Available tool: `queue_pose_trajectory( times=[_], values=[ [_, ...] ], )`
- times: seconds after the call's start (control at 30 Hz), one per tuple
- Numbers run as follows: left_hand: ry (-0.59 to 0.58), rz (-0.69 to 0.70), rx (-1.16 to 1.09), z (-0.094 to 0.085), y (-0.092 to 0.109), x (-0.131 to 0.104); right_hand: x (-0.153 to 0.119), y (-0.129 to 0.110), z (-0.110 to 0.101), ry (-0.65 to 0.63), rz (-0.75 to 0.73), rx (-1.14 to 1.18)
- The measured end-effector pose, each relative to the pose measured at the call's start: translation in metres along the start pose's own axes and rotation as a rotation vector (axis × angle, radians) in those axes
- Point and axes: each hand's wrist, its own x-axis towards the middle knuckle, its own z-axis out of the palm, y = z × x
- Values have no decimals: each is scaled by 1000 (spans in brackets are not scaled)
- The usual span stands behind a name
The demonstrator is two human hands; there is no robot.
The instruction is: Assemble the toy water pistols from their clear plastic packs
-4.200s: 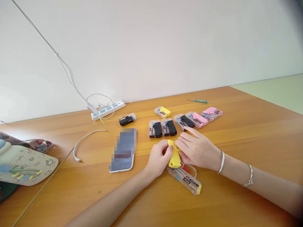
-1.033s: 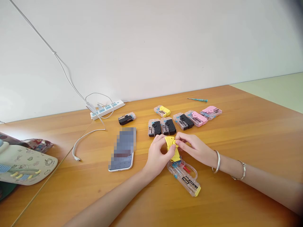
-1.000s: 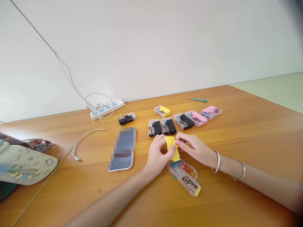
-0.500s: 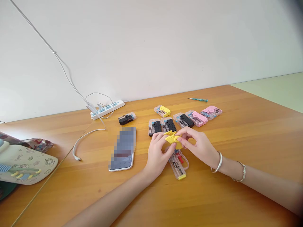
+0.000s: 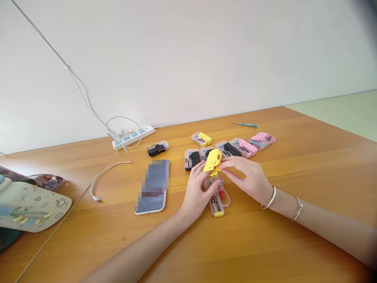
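Note:
My left hand [image 5: 194, 192] grips a yellow plastic toy part [image 5: 213, 158], fingers behind it and thumb below. My right hand [image 5: 247, 172] pinches at its right side; exactly what its fingertips touch is partly hidden. The part is tilted, with a round detail on its face and a smaller yellow piece at its lower edge. Beneath the hands, a clear plastic toy body [image 5: 216, 202] lies on the table, with a yellow end, a red piece and a looped clear tube.
Folded black [image 5: 193, 158], pink [image 5: 246, 147] and yellow toys [image 5: 202, 138] lie beyond my hands, with a screwdriver [image 5: 246, 125] behind. A phone [image 5: 153, 190], power strip [image 5: 134, 136] and white cable [image 5: 97, 179] are left; a patterned bottle [image 5: 35, 204] is at far left.
The yellow part has been turned and raised, now showing its broader face. The clear toy body has shifted slightly up and left. Both hands still hold the yellow part.

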Motion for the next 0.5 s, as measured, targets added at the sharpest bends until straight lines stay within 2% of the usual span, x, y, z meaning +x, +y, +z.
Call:
queue_pose_trajectory(
  times=[0.1,0.2,0.37,0.5],
  values=[
    [-18,-13,-85,-1,-1,0,0,4,2,-16,-24,-2],
    [-32,-105,-238,-2,-1,0,0,9,5,-65,-56,1],
    [30,-224,-405,-2,-1,2,-1,10,6,-109,-63,24],
    [88,-252,-389,-2,-4,1,1,9,5,-124,-20,-20]
  ],
)
